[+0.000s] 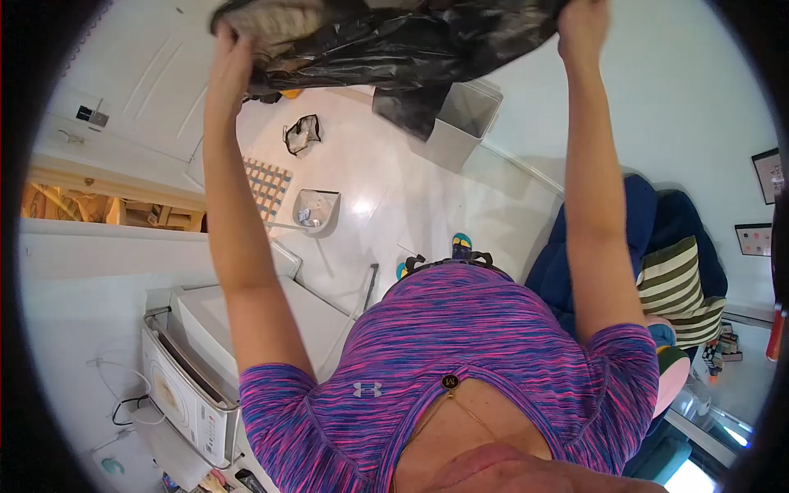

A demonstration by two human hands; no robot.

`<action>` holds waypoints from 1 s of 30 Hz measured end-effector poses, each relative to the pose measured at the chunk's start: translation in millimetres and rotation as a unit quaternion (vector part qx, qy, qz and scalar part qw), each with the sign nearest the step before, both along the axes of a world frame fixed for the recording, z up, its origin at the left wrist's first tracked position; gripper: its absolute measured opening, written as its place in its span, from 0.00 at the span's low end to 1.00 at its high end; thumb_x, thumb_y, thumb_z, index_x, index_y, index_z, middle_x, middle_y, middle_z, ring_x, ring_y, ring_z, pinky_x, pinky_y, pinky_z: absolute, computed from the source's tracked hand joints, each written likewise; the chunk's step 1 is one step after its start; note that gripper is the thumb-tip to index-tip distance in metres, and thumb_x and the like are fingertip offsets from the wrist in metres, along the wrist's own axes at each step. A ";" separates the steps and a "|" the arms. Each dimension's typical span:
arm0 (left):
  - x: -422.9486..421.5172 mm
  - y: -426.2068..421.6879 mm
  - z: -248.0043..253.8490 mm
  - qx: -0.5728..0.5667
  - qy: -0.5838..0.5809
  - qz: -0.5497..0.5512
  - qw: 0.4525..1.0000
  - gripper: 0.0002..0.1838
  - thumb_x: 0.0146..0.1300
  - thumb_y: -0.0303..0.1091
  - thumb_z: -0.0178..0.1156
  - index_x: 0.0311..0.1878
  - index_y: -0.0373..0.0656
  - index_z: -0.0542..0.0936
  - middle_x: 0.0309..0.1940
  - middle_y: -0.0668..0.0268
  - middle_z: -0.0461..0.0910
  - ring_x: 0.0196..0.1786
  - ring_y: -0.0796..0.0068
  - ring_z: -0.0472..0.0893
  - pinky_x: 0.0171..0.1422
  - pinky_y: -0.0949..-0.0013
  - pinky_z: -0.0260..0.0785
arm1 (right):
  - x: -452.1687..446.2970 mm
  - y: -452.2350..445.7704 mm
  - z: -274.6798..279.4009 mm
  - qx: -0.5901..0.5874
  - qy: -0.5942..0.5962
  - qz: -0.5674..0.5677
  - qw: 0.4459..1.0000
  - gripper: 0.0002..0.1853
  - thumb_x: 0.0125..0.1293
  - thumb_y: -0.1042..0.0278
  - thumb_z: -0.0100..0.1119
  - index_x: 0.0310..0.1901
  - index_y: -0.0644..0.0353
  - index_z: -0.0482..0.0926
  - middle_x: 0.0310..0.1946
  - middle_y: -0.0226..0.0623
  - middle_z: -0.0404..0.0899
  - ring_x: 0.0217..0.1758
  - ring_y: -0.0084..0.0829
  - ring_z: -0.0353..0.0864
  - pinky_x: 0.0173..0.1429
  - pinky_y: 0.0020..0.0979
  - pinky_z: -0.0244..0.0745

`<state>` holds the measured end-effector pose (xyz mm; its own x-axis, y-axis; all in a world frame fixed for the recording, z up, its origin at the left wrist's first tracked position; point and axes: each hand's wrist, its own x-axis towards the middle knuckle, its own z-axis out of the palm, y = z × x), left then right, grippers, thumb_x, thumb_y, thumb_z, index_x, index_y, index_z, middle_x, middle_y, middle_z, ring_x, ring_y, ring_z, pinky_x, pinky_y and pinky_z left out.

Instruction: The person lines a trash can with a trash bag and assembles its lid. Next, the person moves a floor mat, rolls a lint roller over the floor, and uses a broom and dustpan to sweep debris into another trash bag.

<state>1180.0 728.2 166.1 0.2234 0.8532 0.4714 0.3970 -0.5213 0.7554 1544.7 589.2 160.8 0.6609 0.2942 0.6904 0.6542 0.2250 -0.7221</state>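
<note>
A black plastic bin bag (403,45) is stretched wide across the top of the head view, held up off the floor. At its left end my left hand (230,62) is closed on the bag's edge. My right hand (584,31) grips the opposite end, its fingers partly hidden and a little blurred. One loose corner of the bag hangs down in front of a tall grey waste bin (460,131). The bag covers part of the bin's mouth from view.
On the white floor are a small bin (318,212) with litter inside, a crumpled clear-and-black item (302,135) and a checked mat (268,185). A blue sofa (608,238) with a striped cushion (678,283) stands right. White appliances (193,394) stand left.
</note>
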 end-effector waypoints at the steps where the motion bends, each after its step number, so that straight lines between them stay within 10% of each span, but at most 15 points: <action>1: 6.8 -31.4 18.0 0.040 -0.037 0.028 0.998 0.30 0.52 0.43 0.55 0.52 0.34 0.60 0.43 0.46 0.72 0.45 0.53 0.72 0.48 0.64 0.64 | -18.2 -11.3 -2.5 0.075 -0.003 0.015 0.997 0.16 0.59 0.69 0.43 0.46 0.69 0.67 0.35 0.45 0.72 0.40 0.36 0.71 0.46 0.30 0.65; 4: 30.4 -65.4 -47.8 0.195 -0.005 0.164 0.967 0.46 0.40 0.53 0.66 0.56 0.32 0.57 0.47 0.42 0.68 0.48 0.49 0.71 0.50 0.58 0.64 | -62.1 -28.3 -91.6 0.064 -0.158 -0.133 0.976 0.19 0.59 0.71 0.45 0.52 0.67 0.60 0.39 0.44 0.69 0.45 0.32 0.69 0.49 0.30 0.68; 6: 35.4 -64.9 -176.6 0.039 0.104 0.051 0.993 0.39 0.45 0.47 0.61 0.56 0.35 0.59 0.49 0.47 0.67 0.50 0.55 0.68 0.53 0.61 0.61 | -70.8 -40.6 -221.0 -0.326 -0.205 0.084 0.919 0.20 0.56 0.70 0.47 0.51 0.65 0.65 0.41 0.45 0.72 0.47 0.37 0.70 0.52 0.33 0.66; 9: 4.9 -109.3 -334.3 -0.154 0.112 -0.154 0.969 0.29 0.52 0.38 0.54 0.58 0.39 0.61 0.52 0.56 0.65 0.54 0.64 0.64 0.58 0.65 0.56 | -81.8 -104.3 -323.7 -0.686 -0.226 0.423 0.547 0.21 0.51 0.69 0.49 0.50 0.61 0.71 0.44 0.46 0.75 0.50 0.44 0.72 0.56 0.37 0.63; 11: -10.7 -131.1 -342.5 -0.428 -0.123 -0.085 0.891 0.24 0.52 0.31 0.51 0.55 0.40 0.65 0.49 0.61 0.69 0.49 0.71 0.69 0.54 0.69 0.62 | -82.3 -130.3 -347.3 -0.707 0.021 0.333 0.624 0.19 0.52 0.70 0.45 0.47 0.56 0.75 0.42 0.45 0.74 0.47 0.39 0.73 0.49 0.34 0.67; 13: -48.7 -107.0 -372.7 -0.460 -0.035 -0.033 0.887 0.27 0.46 0.22 0.44 0.55 0.39 0.64 0.44 0.62 0.71 0.42 0.69 0.72 0.50 0.69 0.65 | -45.0 -143.4 -369.6 -0.627 0.141 0.325 0.694 0.17 0.53 0.71 0.43 0.44 0.60 0.75 0.39 0.46 0.75 0.39 0.38 0.75 0.47 0.32 0.69; 15: -62.2 -91.4 -360.3 -0.519 -0.220 -0.001 0.826 0.31 0.41 0.18 0.39 0.55 0.37 0.64 0.42 0.61 0.72 0.39 0.70 0.73 0.46 0.70 0.68 | -20.0 -137.5 -374.1 -0.509 0.156 0.193 0.824 0.13 0.52 0.70 0.43 0.37 0.64 0.74 0.23 0.44 0.73 0.27 0.32 0.74 0.29 0.30 0.71; 18: -58.4 -62.0 -330.5 -0.527 -0.338 -0.026 0.779 0.30 0.42 0.20 0.40 0.55 0.38 0.64 0.42 0.61 0.72 0.41 0.70 0.74 0.45 0.69 0.69 | -17.2 -103.6 -329.4 -0.477 0.409 0.146 0.764 0.14 0.52 0.70 0.42 0.38 0.65 0.73 0.23 0.39 0.72 0.26 0.29 0.73 0.28 0.30 0.71; 21: -39.1 -36.2 -288.3 -0.522 -0.413 -0.027 0.746 0.25 0.50 0.27 0.44 0.55 0.39 0.65 0.43 0.62 0.72 0.42 0.69 0.74 0.48 0.68 0.67 | -1.8 -68.3 -327.3 -0.497 0.384 0.134 0.767 0.14 0.52 0.69 0.41 0.38 0.65 0.74 0.26 0.39 0.73 0.27 0.32 0.74 0.35 0.35 0.71; 24: -10.2 -13.1 -253.2 -0.506 -0.355 -0.037 0.785 0.25 0.58 0.42 0.48 0.57 0.38 0.64 0.48 0.61 0.71 0.48 0.68 0.72 0.54 0.70 0.63 | 40.7 -32.5 -375.1 -0.539 0.391 0.242 0.706 0.17 0.55 0.64 0.42 0.41 0.63 0.73 0.34 0.40 0.75 0.36 0.34 0.74 0.44 0.38 0.69; 26: 9.6 -4.1 -240.9 -0.445 -0.206 0.018 0.871 0.31 0.52 0.31 0.54 0.60 0.34 0.59 0.54 0.58 0.67 0.54 0.67 0.68 0.57 0.72 0.58 | 55.1 2.6 -385.9 -0.544 0.464 0.308 0.628 0.18 0.55 0.61 0.43 0.43 0.62 0.73 0.37 0.40 0.76 0.39 0.35 0.74 0.45 0.37 0.69; 29: 33.3 7.1 -227.4 -0.416 -0.015 0.044 0.908 0.38 0.42 0.20 0.55 0.61 0.32 0.56 0.56 0.56 0.64 0.56 0.68 0.65 0.60 0.73 0.54 | 93.9 62.7 -462.6 -0.465 0.271 0.331 0.775 0.24 0.56 0.52 0.44 0.48 0.60 0.71 0.46 0.42 0.73 0.50 0.37 0.71 0.54 0.37 0.64; 30: 34.9 13.5 -238.1 -0.422 -0.022 0.035 0.905 0.38 0.42 0.19 0.54 0.62 0.32 0.55 0.56 0.55 0.63 0.57 0.66 0.65 0.60 0.73 0.54 | 100.7 87.1 -461.8 -0.609 0.158 0.316 0.710 0.24 0.56 0.53 0.45 0.51 0.60 0.69 0.49 0.42 0.70 0.55 0.37 0.67 0.58 0.36 0.59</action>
